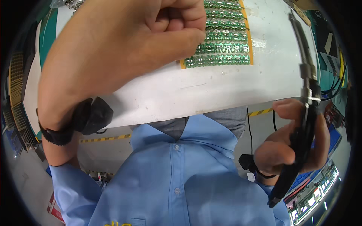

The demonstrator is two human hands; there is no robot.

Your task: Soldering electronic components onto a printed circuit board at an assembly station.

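Left hand [169, 35]: fingers curled inward, thumb extended, tip overlapping the left side of the green circuit boards [230, 48] in view; contact, and whether anything is pinched, cannot be determined. Right hand [279, 139]: closed around a long black tool [310, 113], its narrow end directed away from the body. The boards lie on the white worktop [169, 96], at least 6 rows visible, with an orange strip [249, 45] along the right edge. The tool is to the right of the boards, well apart.
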